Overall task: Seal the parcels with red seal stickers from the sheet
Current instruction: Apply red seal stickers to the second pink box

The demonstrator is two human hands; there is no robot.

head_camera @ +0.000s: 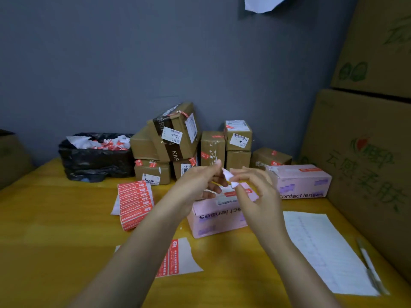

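Observation:
Both my hands hover above a pink contact-lens parcel point(213, 216) on the yellow table. My left hand point(198, 181) and my right hand point(255, 185) pinch a small white strip of sticker backing point(229, 177) between their fingertips. A red seal sticker point(230, 194) lies on the parcel's top. A partly used sheet with red seal stickers point(175, 256) lies near my left forearm. A stack of full red sticker sheets point(134, 203) sits to the left. A second pink parcel point(300, 182) with a red seal stands at the right.
Several brown sealed parcels point(175, 138) are piled against the grey wall. A black bin bag point(95, 154) full of backing scraps stands at the back left. A white paper sheet point(322, 250) and a pen point(369, 265) lie at the right, beside large cardboard cartons point(364, 152).

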